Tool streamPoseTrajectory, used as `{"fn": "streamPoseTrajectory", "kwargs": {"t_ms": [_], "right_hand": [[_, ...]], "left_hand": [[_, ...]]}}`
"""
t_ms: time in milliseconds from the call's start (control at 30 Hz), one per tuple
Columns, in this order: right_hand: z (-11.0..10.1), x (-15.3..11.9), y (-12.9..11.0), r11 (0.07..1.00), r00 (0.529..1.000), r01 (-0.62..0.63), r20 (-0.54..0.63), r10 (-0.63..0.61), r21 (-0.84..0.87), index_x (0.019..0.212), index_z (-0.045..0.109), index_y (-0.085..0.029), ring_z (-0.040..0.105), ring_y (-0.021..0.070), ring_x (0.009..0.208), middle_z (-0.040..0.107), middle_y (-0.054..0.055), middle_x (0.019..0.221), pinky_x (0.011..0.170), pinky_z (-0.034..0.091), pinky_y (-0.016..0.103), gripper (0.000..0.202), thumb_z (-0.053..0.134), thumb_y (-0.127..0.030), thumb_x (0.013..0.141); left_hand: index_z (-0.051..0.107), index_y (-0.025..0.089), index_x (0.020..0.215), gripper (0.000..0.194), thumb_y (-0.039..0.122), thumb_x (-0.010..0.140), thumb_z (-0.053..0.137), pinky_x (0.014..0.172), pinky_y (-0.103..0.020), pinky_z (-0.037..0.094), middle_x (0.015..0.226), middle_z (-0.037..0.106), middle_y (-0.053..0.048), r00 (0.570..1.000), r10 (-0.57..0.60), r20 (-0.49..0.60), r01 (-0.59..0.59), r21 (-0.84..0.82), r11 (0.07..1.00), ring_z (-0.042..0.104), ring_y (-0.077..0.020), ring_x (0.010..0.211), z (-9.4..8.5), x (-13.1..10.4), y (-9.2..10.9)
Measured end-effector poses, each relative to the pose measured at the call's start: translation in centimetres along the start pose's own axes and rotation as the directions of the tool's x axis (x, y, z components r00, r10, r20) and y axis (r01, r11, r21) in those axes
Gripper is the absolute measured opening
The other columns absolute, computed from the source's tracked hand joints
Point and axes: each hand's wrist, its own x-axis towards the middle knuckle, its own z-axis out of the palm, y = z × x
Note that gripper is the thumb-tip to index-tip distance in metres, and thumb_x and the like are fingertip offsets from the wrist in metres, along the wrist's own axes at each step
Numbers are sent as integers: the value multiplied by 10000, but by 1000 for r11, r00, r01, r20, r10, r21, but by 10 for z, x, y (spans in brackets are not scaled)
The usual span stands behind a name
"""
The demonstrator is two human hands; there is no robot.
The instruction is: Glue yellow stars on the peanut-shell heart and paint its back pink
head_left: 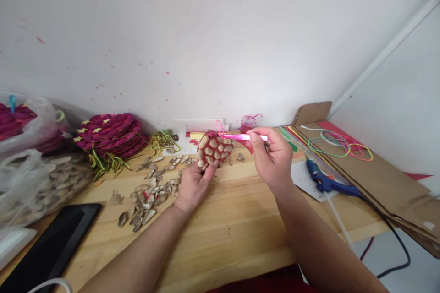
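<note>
In my left hand (pixel 195 184) is a red ornament (pixel 215 149) studded with peanut shells, held upright above the table with the thumb pressed on its front. A pink cord loop (pixel 219 126) rises from its top. My right hand (pixel 275 154) pinches a thin white paintbrush (pixel 246 137) stained pink toward its far end. That end reaches the ornament's top edge, near the loop; its bristles are too small to make out. Behind the brush, against the wall, stands a clear cup (pixel 248 122) with pink paint in it and smears on its side.
Loose peanut shells (pixel 151 194) litter the wooden table (pixel 223 238) at left. Beyond them sit coiled magenta braids (pixel 113 135) and a plastic bag of shells (pixel 62 183). A black tablet (pixel 55 242) lies front left. At right are a blue glue gun (pixel 332 184), cardboard (pixel 385 178) and coloured cords (pixel 340 144).
</note>
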Motion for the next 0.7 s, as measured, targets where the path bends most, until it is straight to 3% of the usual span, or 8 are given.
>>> {"fn": "streamPoseTrajectory", "kwargs": {"t_ms": [267, 467, 700], "right_hand": [[-1, 2, 0, 1000, 999, -15, -30, 15, -8, 952, 731, -205, 718, 166, 713, 776, 24, 834, 696, 567, 299, 155, 661, -337, 993], [1, -1, -1, 992, 997, -78, 19, 77, 100, 993, 739, -207, 717, 152, 693, 778, 24, 840, 653, 550, 274, 170, 662, -358, 1001], [2, -1, 2, 971, 982, -191, 18, 190, 146, 976, 746, -197, 658, 139, 602, 749, 10, 727, 562, 499, 250, 215, 688, -403, 973]], "left_hand": [[542, 208, 585, 474, 539, 921, 589, 578, -263, 377, 558, 487, 23, 997, -74, 6, 74, -63, 995, 425, -130, 561, -1, 0, 0], [599, 196, 627, 448, 516, 940, 611, 608, -261, 405, 615, 570, 2, 1000, -17, 9, 17, -106, 994, 489, -141, 608, 1, 0, -4], [621, 193, 648, 468, 541, 961, 611, 574, -266, 395, 599, 579, 7, 998, -48, 33, 53, -193, 980, 477, -129, 550, 3, -1, -8]]}}
